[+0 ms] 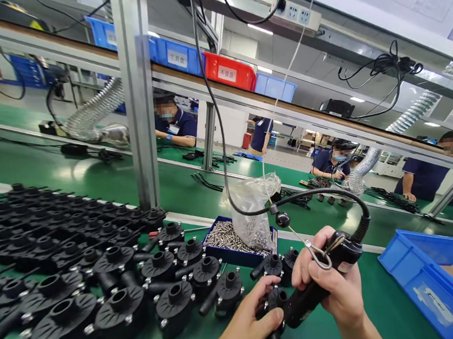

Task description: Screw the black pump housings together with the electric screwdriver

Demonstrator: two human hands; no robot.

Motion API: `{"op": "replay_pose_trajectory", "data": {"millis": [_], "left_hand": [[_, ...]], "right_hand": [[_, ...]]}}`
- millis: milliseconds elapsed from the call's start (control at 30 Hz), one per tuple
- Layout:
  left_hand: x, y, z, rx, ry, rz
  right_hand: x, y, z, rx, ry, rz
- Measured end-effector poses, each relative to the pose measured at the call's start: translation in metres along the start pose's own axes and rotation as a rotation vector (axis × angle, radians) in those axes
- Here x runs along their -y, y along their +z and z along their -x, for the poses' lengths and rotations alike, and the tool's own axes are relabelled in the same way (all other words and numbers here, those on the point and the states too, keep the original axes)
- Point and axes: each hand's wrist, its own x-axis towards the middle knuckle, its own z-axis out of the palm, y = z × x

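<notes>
My right hand (329,281) is wrapped round a black electric screwdriver (321,282) whose cable curves up behind it and which hangs on a thin wire. The tool slants down to the left toward a black round pump housing (274,304). My left hand (250,319) pinches that housing with thumb and fingers and steadies it on the green mat. Two more housings (275,265) stand just behind it.
Several rows of black pump housings (100,263) cover the left of the green bench. A blue tray of screws (232,239) with a plastic bag stands in the middle. A blue bin (443,283) sits at the right. Other people work across the conveyor (93,169).
</notes>
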Motion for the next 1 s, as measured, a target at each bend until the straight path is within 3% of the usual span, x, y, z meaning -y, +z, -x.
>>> {"op": "replay_pose_trajectory", "data": {"millis": [133, 267, 467, 633, 733, 833, 1000], "left_hand": [[0.001, 0.003, 0.0, 0.021, -0.001, 0.015], [-0.001, 0.006, 0.001, 0.02, 0.0, 0.035], [-0.007, 0.008, 0.0, 0.034, 0.026, 0.078], [-0.013, 0.011, 0.001, 0.027, 0.044, 0.13], [-0.018, 0.013, 0.001, 0.017, 0.048, 0.133], [-0.021, 0.013, 0.001, 0.007, 0.049, 0.123], [-0.018, 0.012, 0.001, 0.005, 0.051, 0.093]], "right_hand": [[-0.006, 0.001, -0.002, 0.014, -0.004, -0.004], [-0.006, 0.003, -0.004, -0.055, 0.015, -0.039], [-0.01, 0.005, -0.002, 0.013, 0.063, 0.02], [-0.015, 0.018, 0.004, -0.121, 0.075, -0.007], [-0.015, 0.023, 0.004, -0.091, 0.078, 0.007], [-0.017, 0.023, 0.003, -0.055, 0.074, -0.003], [-0.03, 0.017, 0.006, -0.103, 0.032, -0.033]]}}
